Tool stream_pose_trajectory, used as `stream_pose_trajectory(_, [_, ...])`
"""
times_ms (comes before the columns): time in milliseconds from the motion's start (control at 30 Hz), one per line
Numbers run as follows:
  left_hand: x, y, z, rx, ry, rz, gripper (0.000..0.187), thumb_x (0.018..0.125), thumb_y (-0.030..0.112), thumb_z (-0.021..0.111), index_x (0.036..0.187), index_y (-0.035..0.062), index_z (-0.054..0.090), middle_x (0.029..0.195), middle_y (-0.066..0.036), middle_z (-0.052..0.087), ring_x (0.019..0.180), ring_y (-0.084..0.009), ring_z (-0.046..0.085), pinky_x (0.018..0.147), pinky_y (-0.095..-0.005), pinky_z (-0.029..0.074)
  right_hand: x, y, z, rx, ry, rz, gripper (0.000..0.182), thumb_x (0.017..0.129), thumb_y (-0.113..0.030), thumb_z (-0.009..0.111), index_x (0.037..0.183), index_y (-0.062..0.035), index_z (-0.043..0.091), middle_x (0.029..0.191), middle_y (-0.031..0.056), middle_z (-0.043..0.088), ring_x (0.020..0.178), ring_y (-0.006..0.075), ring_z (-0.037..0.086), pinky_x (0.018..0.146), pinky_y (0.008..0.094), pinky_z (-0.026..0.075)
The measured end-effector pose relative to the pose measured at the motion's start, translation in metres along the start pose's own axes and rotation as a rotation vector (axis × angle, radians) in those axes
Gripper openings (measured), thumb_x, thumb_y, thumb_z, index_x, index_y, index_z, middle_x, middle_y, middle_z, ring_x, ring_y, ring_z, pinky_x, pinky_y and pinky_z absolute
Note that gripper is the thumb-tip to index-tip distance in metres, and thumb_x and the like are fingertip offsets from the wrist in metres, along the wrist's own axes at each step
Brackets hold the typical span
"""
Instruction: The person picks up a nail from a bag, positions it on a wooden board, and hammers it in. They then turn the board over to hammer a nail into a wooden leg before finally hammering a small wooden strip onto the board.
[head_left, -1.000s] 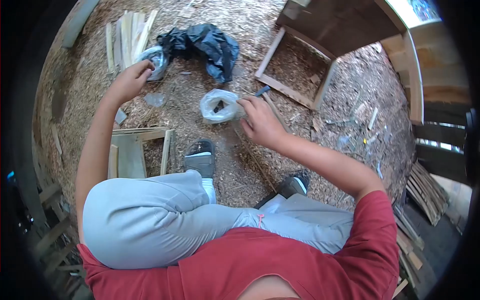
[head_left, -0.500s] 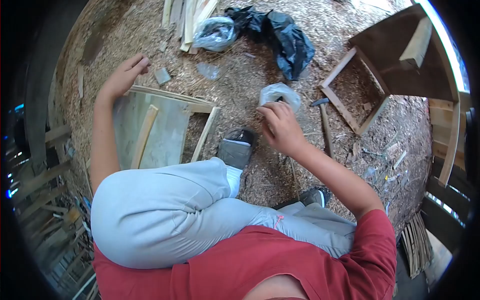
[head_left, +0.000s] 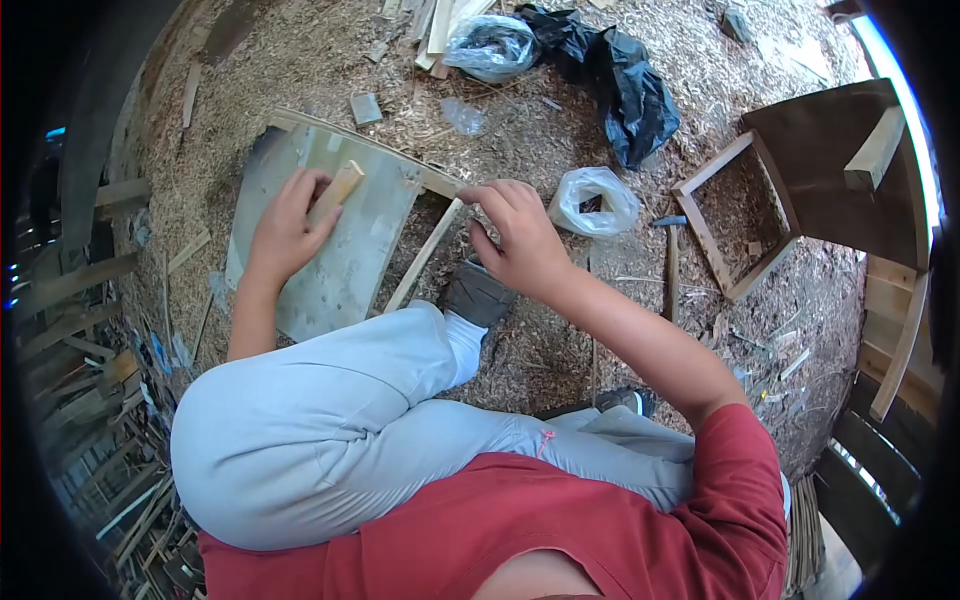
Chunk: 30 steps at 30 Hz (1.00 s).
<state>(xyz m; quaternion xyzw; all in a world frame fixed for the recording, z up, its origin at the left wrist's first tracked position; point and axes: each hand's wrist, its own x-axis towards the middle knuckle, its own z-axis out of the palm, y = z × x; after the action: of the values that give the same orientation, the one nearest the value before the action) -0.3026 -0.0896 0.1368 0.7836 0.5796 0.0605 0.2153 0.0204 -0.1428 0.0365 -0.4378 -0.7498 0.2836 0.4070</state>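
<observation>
My left hand [head_left: 285, 232] is closed around a short wooden strip [head_left: 343, 186], which slants over a grey panel [head_left: 345, 262]. The panel is fixed to a wooden frame [head_left: 425, 250] lying on the ground before me. My right hand [head_left: 518, 238] hovers by the frame's upper right corner, its fingers curved and the thumb apart from them. Nothing shows between them. Right of that hand sits a clear plastic bag [head_left: 597, 203] with an open mouth and something dark inside. My shoe [head_left: 478, 292] is close beside the frame.
A hammer [head_left: 672, 265] lies to the right, beside a wooden box-like frame [head_left: 738, 275] with a dark panel. Farther off are a black plastic bag [head_left: 638, 105], another clear bag [head_left: 492, 48] and several planks [head_left: 440, 28]. Wood chips cover the ground.
My left hand has come down from beyond the frame and taken hold of the wooden strip. The right hand has moved left, from the clear bag to the frame's corner.
</observation>
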Motion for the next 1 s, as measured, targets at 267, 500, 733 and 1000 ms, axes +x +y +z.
stream_pose_trajectory(267, [0.050,0.056,0.029,-0.051,0.062,0.415,0.023,0.098,0.009,0.069,0.120,0.0022,0.067,0.113,-0.016,0.066,0.105,-0.0371,0.068,0.091,-0.0433,0.054,-0.032,0.019,-0.046,-0.152,0.133,0.100,0.038,0.086,-0.005,0.073,0.123,-0.0047,0.065,0.111,0.0159,0.067,0.112,0.0385,0.062,0.100,0.0486,0.046])
stream_pose_trajectory(500, [0.082,0.084,0.043,-0.098,-0.054,0.490,0.018,0.102,0.006,0.060,0.119,0.0000,0.066,0.106,-0.019,0.065,0.099,-0.0420,0.066,0.085,-0.0459,0.054,-0.117,0.042,-0.102,-0.392,0.174,0.326,0.033,0.090,-0.007,0.071,0.122,-0.0055,0.066,0.111,0.0138,0.069,0.109,0.0343,0.064,0.096,0.0473,0.047])
stream_pose_trajectory(733, [0.104,0.160,0.057,-0.198,-0.023,0.684,0.025,0.103,0.002,0.060,0.127,0.0021,0.065,0.118,-0.017,0.066,0.096,-0.0380,0.068,0.081,-0.0427,0.055,-0.161,0.049,-0.108,-0.576,0.359,0.487,0.031,0.092,-0.012,0.071,0.121,-0.0040,0.064,0.115,0.0171,0.066,0.113,0.0378,0.061,0.097,0.0493,0.047])
stream_pose_trajectory(1000, [0.114,0.209,0.071,-0.144,-0.029,0.850,0.032,0.102,-0.001,0.061,0.134,0.0034,0.065,0.122,-0.016,0.067,0.095,-0.0351,0.071,0.081,-0.0404,0.057,-0.232,0.089,-0.123,-0.813,0.218,0.811,0.038,0.090,-0.016,0.074,0.123,-0.0036,0.061,0.119,0.0206,0.057,0.116,0.0401,0.058,0.096,0.0517,0.049])
